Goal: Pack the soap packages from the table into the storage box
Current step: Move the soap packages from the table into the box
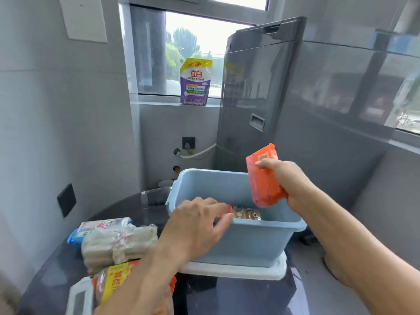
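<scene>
The left hand (200, 223) hides most of a red-edged item at its fingertips, over the near rim of the blue storage box (250, 242); its grip is unclear. The right hand (288, 180) clamps an orange soap package (263, 178), tilted, above the box; wrapped soap packs (118, 244) lie left of the left fingers.

Orange soap pack (263, 178) tilted above the open blue box (245, 242); more packs (113, 244) lie left on the desk (227, 296).

Soap packages (118, 242) lie left of storage box (245, 242).
</scene>
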`<state>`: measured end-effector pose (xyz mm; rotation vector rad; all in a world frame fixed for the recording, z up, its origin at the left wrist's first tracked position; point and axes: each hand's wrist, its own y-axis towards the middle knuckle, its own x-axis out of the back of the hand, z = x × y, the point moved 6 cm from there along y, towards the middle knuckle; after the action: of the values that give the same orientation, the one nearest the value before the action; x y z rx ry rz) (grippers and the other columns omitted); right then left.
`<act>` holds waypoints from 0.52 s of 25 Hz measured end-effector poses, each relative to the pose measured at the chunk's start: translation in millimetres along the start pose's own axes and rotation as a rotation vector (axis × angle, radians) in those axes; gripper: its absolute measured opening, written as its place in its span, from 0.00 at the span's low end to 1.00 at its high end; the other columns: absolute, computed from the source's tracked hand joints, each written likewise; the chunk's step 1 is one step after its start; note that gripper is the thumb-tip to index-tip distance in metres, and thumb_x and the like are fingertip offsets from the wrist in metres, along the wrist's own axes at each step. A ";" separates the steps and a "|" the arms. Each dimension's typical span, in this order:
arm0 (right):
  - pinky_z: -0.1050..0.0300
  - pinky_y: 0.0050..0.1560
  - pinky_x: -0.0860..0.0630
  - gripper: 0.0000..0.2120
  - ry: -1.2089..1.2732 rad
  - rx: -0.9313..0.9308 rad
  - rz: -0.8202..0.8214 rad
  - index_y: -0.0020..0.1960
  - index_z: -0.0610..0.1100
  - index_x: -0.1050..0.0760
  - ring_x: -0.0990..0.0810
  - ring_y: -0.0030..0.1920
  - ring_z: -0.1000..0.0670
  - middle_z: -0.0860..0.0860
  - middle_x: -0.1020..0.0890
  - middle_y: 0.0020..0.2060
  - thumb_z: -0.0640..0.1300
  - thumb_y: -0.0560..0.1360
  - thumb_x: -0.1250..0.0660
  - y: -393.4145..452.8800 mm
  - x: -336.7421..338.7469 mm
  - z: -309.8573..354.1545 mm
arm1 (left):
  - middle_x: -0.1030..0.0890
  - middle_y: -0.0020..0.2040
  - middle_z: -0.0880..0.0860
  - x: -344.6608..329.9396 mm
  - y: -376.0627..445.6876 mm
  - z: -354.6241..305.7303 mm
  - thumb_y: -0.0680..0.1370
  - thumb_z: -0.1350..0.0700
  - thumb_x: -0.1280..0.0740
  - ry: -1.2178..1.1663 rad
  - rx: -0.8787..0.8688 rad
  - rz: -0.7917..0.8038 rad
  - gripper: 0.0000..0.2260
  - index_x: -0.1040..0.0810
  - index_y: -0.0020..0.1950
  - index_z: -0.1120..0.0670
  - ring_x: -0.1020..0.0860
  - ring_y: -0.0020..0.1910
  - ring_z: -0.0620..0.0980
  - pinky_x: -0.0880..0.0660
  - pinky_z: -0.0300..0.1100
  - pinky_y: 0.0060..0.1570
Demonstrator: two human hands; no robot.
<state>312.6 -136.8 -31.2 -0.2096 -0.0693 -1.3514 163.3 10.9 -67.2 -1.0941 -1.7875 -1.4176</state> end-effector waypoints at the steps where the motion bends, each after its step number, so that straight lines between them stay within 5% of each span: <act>1: 0.49 0.41 0.21 0.13 -0.208 0.090 -0.064 0.50 0.38 0.20 0.17 0.41 0.41 0.41 0.16 0.45 0.47 0.71 0.28 3.0 15.4 1.9 | 0.19 0.43 0.44 -5.6 -0.5 -3.6 0.76 0.32 0.46 0.057 0.002 0.019 0.22 0.21 0.45 0.47 0.21 0.46 0.47 0.28 0.44 0.45; 3: 0.48 0.40 0.23 0.14 -0.575 0.233 -0.109 0.47 0.40 0.24 0.19 0.42 0.40 0.44 0.18 0.40 0.50 0.69 0.29 2.4 27.9 2.3 | 0.23 0.31 0.44 -6.9 -7.8 -5.9 0.68 0.27 0.37 0.152 -0.054 -0.024 0.23 0.27 0.36 0.48 0.23 0.33 0.47 0.34 0.41 0.34; 6: 0.52 0.35 0.32 0.15 -1.114 0.452 -0.147 0.51 0.46 0.35 0.22 0.41 0.39 0.48 0.25 0.35 0.48 0.69 0.33 -1.0 15.1 -5.9 | 0.28 0.23 0.46 -5.3 -18.9 -19.7 0.56 0.41 0.17 0.264 -0.166 -0.082 0.24 0.30 0.31 0.50 0.29 0.21 0.48 0.41 0.37 0.27; 10: 0.57 0.35 0.37 0.09 -1.615 0.495 -0.068 0.52 0.49 0.29 0.21 0.49 0.45 0.52 0.19 0.47 0.44 0.72 0.33 9.5 -19.1 -29.6 | 0.28 0.23 0.46 -11.6 -22.6 -22.4 0.55 0.44 0.16 0.294 -0.201 -0.112 0.25 0.31 0.31 0.50 0.31 0.20 0.48 0.43 0.37 0.28; 13: 0.51 0.44 0.40 0.04 -1.770 0.526 0.011 0.43 0.51 0.29 0.27 0.47 0.46 0.53 0.20 0.42 0.51 0.74 0.36 20.1 -23.4 -42.1 | 0.27 0.24 0.46 -10.7 -23.6 -22.3 0.57 0.44 0.17 0.313 -0.214 -0.157 0.23 0.30 0.33 0.50 0.30 0.21 0.48 0.42 0.37 0.28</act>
<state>324.0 -118.3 -78.6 -0.8828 -1.8469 -0.7147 147.0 -15.3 -81.9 -0.7914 -1.5507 -1.7990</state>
